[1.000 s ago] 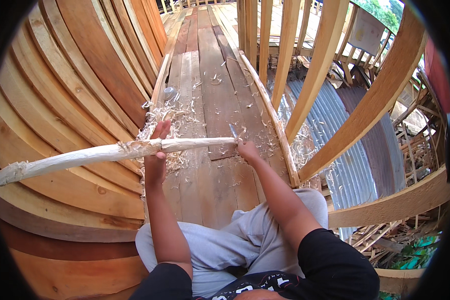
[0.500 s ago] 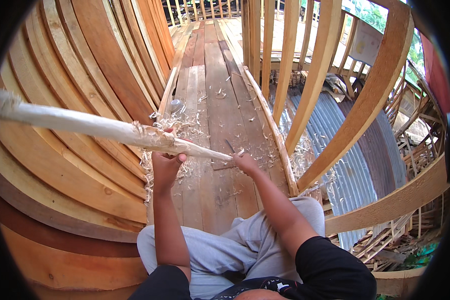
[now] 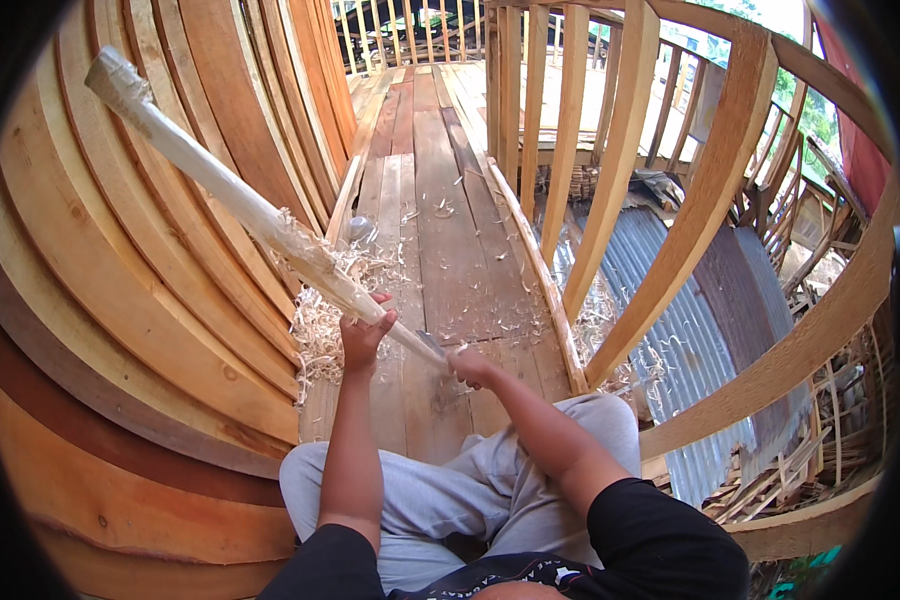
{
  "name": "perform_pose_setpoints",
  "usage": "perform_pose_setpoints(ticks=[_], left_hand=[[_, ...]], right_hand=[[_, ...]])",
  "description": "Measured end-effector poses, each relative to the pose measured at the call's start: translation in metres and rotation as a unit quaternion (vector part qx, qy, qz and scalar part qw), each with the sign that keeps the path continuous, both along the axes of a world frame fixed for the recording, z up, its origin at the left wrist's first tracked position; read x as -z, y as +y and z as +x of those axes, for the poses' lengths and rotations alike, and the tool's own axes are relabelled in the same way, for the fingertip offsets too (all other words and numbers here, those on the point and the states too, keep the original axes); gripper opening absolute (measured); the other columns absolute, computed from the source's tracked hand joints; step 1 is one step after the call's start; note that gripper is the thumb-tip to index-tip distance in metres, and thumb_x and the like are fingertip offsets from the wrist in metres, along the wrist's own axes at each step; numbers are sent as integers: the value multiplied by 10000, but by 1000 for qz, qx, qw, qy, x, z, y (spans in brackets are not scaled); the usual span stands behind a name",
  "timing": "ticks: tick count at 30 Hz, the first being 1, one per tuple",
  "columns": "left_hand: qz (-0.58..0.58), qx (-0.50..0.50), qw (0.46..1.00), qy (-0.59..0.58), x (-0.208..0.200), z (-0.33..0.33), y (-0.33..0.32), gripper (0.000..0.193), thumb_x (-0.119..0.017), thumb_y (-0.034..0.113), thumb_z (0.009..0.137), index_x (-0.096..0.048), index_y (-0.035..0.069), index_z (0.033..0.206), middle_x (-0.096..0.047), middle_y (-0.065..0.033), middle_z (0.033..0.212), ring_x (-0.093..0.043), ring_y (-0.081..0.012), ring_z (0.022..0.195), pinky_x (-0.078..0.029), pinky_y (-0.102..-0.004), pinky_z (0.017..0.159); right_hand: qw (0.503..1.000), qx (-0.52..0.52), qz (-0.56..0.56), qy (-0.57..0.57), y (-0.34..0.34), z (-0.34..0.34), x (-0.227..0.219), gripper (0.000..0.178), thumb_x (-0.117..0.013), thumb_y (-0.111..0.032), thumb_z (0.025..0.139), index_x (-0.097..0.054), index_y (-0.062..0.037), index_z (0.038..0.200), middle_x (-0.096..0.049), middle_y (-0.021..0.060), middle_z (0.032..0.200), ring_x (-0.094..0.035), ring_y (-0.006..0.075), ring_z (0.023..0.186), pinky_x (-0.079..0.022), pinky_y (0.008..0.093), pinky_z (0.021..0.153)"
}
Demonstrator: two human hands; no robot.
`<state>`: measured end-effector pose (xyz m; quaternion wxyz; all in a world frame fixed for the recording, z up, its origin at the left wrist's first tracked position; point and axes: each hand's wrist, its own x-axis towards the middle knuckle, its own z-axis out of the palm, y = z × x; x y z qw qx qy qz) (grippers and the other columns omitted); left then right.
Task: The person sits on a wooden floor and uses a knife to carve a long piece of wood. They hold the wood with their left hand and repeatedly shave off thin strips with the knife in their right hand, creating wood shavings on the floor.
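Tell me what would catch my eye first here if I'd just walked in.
First, probably, the long pale pole, slanting from upper left toward the middle, its lower part in the left hand. Near its lower end, the right hand holds a knife, blade showing. Curly shavings are heaped beside the plank wall on the left.

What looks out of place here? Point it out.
Curly shavings litter the plank floor, heaped thickest beside the wooden wall on the left, so it looks messy. The stick also looks rough and frayed partway along, beyond the left hand.
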<state>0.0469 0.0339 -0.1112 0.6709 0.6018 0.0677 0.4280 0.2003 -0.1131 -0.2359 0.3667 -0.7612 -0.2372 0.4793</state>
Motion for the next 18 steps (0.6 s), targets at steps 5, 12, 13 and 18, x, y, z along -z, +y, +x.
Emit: perform_pose_setpoints(ticks=[5, 12, 13, 18], left_hand=[[-172, -51, 981, -77, 28, 17, -10, 210, -719, 74, 800, -513, 76, 761, -547, -44, 637, -529, -144, 544, -470, -284, 535], [-194, -67, 954, -220, -16, 13, -29, 271, -558, 14, 850, -391, 114, 662, -338, 18, 493, -321, -83, 393, -298, -252, 395], [-183, -60, 953, -233, -26, 10, -33, 259, -554, 16, 848, -394, 115, 670, -333, 17, 491, -319, -85, 394, -293, -250, 395], [-144, -45, 948, -282, -54, 3, -46, 216, -536, 18, 841, -402, 121, 707, -321, 11, 487, -309, -89, 403, -266, -248, 399]], right_hand=[[997, -5, -7, -79, 1, -10, -8, 553, -395, -540, 925, -606, -35, 848, -538, 80, 656, -507, 171, 514, -385, 361, 426], [991, 95, 43, -87, -1, -21, -66, 624, -320, -566, 946, -536, -60, 653, -440, 19, 507, -424, 144, 400, -321, 334, 367], [995, 91, 43, 5, -1, -20, -74, 603, -311, -580, 944, -451, -92, 617, -373, -2, 489, -346, 126, 383, -270, 322, 353], [955, 48, 85, 279, -13, -8, -103, 582, -255, -599, 951, -224, -171, 557, -168, -67, 462, -93, 70, 365, -88, 271, 328]])
